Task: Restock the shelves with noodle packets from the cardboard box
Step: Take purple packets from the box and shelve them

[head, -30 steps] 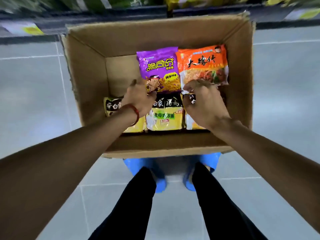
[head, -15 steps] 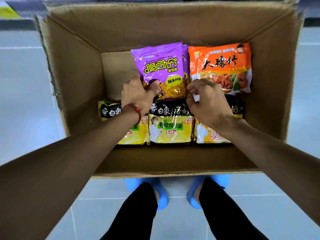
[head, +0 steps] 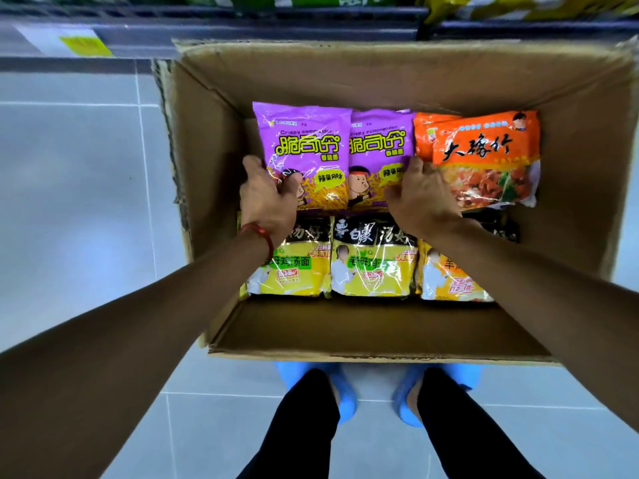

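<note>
Closes the left grip [head: 268, 202] round the lower left corner of the left purple packet [head: 304, 150], thumb across the printed front and fingers curled behind the edge. Pinches the lower right edge of the right purple packet [head: 378, 150] in the right grip [head: 422, 202], thumb low on the front, fingers tucked into the seam between that packet and the orange packet [head: 484, 157] just beside it. Wears a red cord [head: 262, 235] on the left wrist.

Holds both purple packets side by side inside the cardboard box [head: 397, 326], in its far half, the left one overlapping the right one's edge. Shows the corner of a second orange pack behind the first, at the far right of the box.

Reaches over a row of three along the near side of the box: left yellow packet [head: 290, 274] partly under the left wrist, middle yellow packet [head: 373, 267] between the two forearms, right yellow packet [head: 446, 281] partly under the right forearm.

Stands at the near wall of the box in black trousers [head: 304, 430] and blue shoes [head: 344, 395], toes hidden beneath the cardboard. Rests the box on a pale tiled floor [head: 69, 202]. Faces a dark shelf [head: 242, 27] just beyond the far wall, with blurred green and yellow packs above it and a yellow price label [head: 83, 46] at the left.
</note>
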A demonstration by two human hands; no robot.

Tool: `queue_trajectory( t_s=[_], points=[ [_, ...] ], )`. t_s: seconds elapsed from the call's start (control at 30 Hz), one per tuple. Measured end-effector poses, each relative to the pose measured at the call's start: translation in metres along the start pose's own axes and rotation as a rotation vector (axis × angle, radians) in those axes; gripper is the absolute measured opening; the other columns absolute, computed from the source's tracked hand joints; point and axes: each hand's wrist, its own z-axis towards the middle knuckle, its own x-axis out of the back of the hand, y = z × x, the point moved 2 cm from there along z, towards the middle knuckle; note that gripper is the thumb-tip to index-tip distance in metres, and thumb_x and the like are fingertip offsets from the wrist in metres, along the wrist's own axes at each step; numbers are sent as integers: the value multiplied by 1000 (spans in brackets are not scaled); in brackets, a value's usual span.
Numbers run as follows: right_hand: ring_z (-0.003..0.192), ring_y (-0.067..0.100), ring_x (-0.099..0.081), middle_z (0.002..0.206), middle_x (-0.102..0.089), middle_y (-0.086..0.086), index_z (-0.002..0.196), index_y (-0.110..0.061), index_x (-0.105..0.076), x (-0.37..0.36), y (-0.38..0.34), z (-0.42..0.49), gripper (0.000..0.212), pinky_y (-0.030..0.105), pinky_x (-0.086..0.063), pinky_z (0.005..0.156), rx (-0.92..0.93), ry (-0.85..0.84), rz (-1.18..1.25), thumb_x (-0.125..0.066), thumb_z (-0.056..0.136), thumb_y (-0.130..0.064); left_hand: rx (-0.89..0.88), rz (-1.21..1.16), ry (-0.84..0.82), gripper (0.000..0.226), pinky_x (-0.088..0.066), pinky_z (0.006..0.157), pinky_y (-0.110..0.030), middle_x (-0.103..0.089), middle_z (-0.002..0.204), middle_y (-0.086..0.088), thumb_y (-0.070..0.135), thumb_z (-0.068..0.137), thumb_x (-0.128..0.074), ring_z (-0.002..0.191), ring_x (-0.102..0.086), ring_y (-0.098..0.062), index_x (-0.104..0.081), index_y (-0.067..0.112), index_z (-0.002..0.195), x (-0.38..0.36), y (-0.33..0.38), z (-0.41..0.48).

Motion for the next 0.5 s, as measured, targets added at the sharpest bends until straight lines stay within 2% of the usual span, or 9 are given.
queue_trajectory(
  t_s=[0.07,0.13,0.27,0.37,0.43,0.5],
  points=[
    [129,42,-42,136,-46,27,138,4,-34,-4,-4,2,63,45,-37,105,-17,-16,8,-54,97,-40,-12,-8,3,35,-35,68,-26,-62,90,-8,29,91,-65,90,-58,-32,-38,12,104,0,-2,1],
    [127,42,-46,134,-49,26,135,3,-36,-8,-7,3,66,44,-38,104,-26,1,41,-59,95,-44,-40,-4,27,36,-39,69,-29,-65,92,-11,28,91,-65,91,-60,-34,-42,6,108,0,-2,3],
    [130,39,-45,138,-48,23,140,-1,-34,-11,-11,3,77,41,-38,106,-74,85,231,-76,85,-35,-114,1,98,34,-47,75,-40,-67,95,-15,25,92,-62,91,-62,-37,-47,0,109,3,-3,3],
    [131,38,-44,140,-45,22,143,-2,-30,-10,-16,1,90,39,-37,106,-119,112,294,-84,77,-32,-143,34,112,29,-44,77,-39,-66,99,-18,23,93,-60,94,-61,-37,-50,-2,105,6,-5,2],
    [130,37,-43,139,-44,21,140,-2,-35,-8,-18,0,89,38,-36,106,-143,108,277,-85,75,-37,-133,41,122,26,-43,77,-38,-65,101,-19,20,93,-59,95,-60,-37,-50,-2,105,10,-6,1],
    [123,35,-47,133,-47,18,133,-4,-45,-5,-19,-3,79,37,-38,101,-132,113,239,-83,75,-42,-104,32,135,22,-42,77,-36,-65,103,-18,16,93,-57,96,-60,-36,-49,-1,105,13,-6,-1]
  ],
)
